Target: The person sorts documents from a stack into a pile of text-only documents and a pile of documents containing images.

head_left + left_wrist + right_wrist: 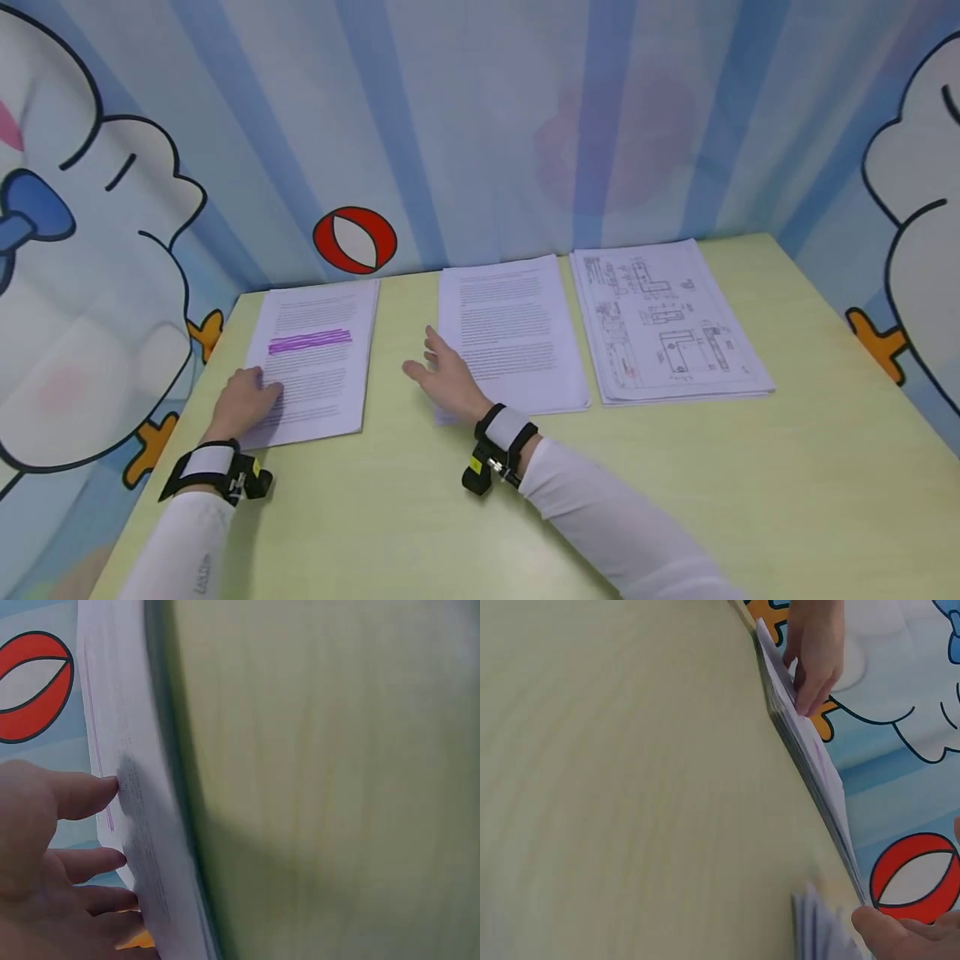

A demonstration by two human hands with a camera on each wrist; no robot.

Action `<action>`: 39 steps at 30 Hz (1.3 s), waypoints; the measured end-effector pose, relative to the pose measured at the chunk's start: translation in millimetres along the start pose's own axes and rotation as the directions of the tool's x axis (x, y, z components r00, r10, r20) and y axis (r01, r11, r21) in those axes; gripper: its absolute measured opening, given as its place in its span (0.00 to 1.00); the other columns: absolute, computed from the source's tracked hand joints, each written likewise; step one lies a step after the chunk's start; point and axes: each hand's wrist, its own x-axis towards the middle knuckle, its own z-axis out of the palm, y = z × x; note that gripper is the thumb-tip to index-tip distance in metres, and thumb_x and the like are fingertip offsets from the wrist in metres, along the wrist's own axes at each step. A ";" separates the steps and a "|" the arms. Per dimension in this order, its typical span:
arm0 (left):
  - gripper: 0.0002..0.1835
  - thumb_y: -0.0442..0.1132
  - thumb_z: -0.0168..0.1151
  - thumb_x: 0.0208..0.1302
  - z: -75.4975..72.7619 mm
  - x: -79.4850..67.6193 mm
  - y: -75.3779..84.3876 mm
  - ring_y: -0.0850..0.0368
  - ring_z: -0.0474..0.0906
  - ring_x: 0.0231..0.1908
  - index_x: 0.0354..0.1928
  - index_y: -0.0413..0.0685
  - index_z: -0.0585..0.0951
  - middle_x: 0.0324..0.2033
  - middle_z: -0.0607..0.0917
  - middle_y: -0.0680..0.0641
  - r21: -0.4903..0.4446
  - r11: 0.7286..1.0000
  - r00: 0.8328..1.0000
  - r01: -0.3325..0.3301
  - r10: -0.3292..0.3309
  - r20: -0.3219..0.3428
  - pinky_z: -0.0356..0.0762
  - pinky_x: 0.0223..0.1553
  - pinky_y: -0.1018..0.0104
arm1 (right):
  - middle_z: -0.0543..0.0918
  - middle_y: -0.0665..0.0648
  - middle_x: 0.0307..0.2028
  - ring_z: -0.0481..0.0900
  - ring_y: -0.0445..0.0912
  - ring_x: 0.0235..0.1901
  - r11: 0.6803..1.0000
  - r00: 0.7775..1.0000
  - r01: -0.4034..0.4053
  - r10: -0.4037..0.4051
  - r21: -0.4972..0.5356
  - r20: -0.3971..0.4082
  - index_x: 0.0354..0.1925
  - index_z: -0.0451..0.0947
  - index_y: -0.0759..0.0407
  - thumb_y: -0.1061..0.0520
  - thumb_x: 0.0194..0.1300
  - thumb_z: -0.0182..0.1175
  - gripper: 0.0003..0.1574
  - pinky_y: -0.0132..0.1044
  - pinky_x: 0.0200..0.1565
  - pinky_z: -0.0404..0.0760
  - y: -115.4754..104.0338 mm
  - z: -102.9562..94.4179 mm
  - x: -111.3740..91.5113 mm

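Observation:
My left hand point(242, 404) rests on the lower left part of the left paper stack point(311, 379). That stack's top page carries printed text and a purple highlighted band point(310, 341). In the left wrist view, the thumb point(88, 796) and fingers reach out to the page, apart from each other. My right hand point(450, 379) hovers at the left side of the middle paper stack point(517, 333), fingers spread and holding nothing. In the right wrist view, only part of the right hand point(911, 935) shows at the lower right corner, while the left hand point(816, 656) touches the left stack.
A third stack, with technical drawings point(667, 325) on top, lies to the right of the middle one. All three lie along the back of a pale yellow-green table point(420, 525). A cartoon-printed curtain point(487, 125) rises behind the table and at both sides.

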 end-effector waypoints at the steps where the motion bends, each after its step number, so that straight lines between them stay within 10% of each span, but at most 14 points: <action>1: 0.36 0.43 0.44 0.67 0.3 -0.1 0.4 0.23 0.54 0.61 0.65 0.19 0.50 0.60 0.57 0.18 -0.001 1.000 1.000 -0.015 0.015 0.008 0.55 0.61 0.32 | 0.54 0.61 0.72 0.57 0.53 0.69 1.000 1.000 -0.006 0.006 0.009 0.025 0.73 0.41 0.55 0.47 0.67 0.52 0.46 0.48 0.68 0.62 1.5 5.6 1.0; 10: 0.38 0.47 0.44 0.68 -0.1 -6.5 8.6 0.22 0.50 0.63 0.67 0.21 0.49 0.63 0.53 0.19 0.019 0.998 0.995 -0.055 0.054 0.079 0.51 0.62 0.31 | 0.55 0.65 0.71 0.57 0.52 0.69 0.950 0.987 -0.142 0.117 0.278 0.107 0.73 0.45 0.56 0.52 0.65 0.53 0.44 0.47 0.66 0.65 3.6 47.9 11.8; 20: 0.36 0.48 0.44 0.69 1.4 -9.5 21.4 0.26 0.49 0.66 0.67 0.25 0.53 0.66 0.56 0.23 0.003 0.997 0.994 -0.072 0.072 0.083 0.50 0.65 0.35 | 0.68 0.69 0.62 0.71 0.54 0.60 0.716 0.957 -0.280 0.264 0.639 0.123 0.73 0.39 0.59 0.60 0.66 0.51 0.45 0.49 0.61 0.71 1.5 45.4 24.9; 30: 0.35 0.49 0.44 0.69 8.2 -17.1 35.0 0.31 0.53 0.67 0.69 0.31 0.54 0.66 0.60 0.27 -0.108 0.992 0.995 -0.067 0.075 0.068 0.55 0.65 0.38 | 0.78 0.63 0.56 0.78 0.51 0.52 0.868 0.962 -0.273 0.259 0.415 0.092 0.64 0.63 0.64 0.64 0.65 0.46 0.28 0.46 0.55 0.76 3.1 47.3 28.3; 39: 0.34 0.52 0.44 0.69 6.8 -21.1 46.2 0.36 0.57 0.67 0.72 0.43 0.53 0.69 0.58 0.33 -0.356 0.933 0.997 0.062 -0.043 0.061 0.59 0.64 0.39 | 0.83 0.59 0.50 0.81 0.47 0.41 0.921 0.974 -0.219 0.224 0.321 0.022 0.62 0.67 0.56 0.71 0.59 0.42 0.33 0.38 0.42 0.76 3.1 40.4 25.0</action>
